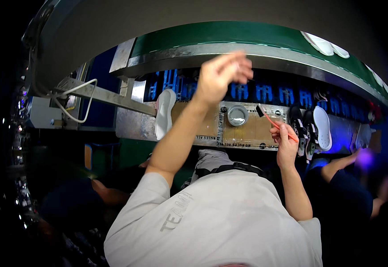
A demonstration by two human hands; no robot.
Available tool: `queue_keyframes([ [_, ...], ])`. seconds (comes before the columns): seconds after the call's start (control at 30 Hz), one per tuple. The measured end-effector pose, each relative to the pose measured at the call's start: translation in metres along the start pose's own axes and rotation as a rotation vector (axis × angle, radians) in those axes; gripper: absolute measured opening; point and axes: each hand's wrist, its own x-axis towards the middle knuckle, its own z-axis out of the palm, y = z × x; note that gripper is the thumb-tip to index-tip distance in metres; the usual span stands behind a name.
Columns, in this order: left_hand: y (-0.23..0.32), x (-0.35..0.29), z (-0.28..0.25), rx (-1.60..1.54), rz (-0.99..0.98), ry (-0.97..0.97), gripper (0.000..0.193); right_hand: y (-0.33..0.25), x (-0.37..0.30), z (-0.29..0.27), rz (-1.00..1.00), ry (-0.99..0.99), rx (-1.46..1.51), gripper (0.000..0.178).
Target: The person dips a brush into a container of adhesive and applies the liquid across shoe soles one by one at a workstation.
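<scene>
Head view, left hand: my left hand (pixel 223 76) is raised over the workbench, fingers loosely curled and blurred; I cannot tell whether it grips anything
Head view, right hand: my right hand (pixel 286 143) is closed around the thin orange-handled brush with a dark bristle head (pixel 274 121), bristles pointing up and to the left
Brush position: above the right part of the brown cardboard-covered bench top (pixel 247 131), its head just beside the round metal tin with a pale lining (pixel 237 115)
Tin position: stands on the bench top, between my two hands
Left of bench: white shoe sole standing on end (pixel 163 113), leaning at the edge of the cardboard, beside my left forearm
Right of bench: black-and-white shoes (pixel 301 129) and a white oval sole (pixel 322 128), close to my right hand
Above: curved green conveyor belt with steel rim (pixel 229 38), carrying white soles (pixel 325 44) at its right end
Far right: another person's arm in a dark sleeve (pixel 343 173)
</scene>
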Motion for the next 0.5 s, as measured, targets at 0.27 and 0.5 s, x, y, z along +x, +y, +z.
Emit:
queue_keyframes([
  [0.27, -0.161, -0.15, -0.179, 1.566, -0.597, 0.55, 0.049, 0.02, 0.018, -0.007, 0.048, -0.129, -0.325, 0.027],
  [0.5, -0.212, -0.199, -0.268, 1.416, -0.922, 0.631, 0.082, 0.036, 0.05, 0.015, -0.05, -0.336, -0.559, 0.019],
])
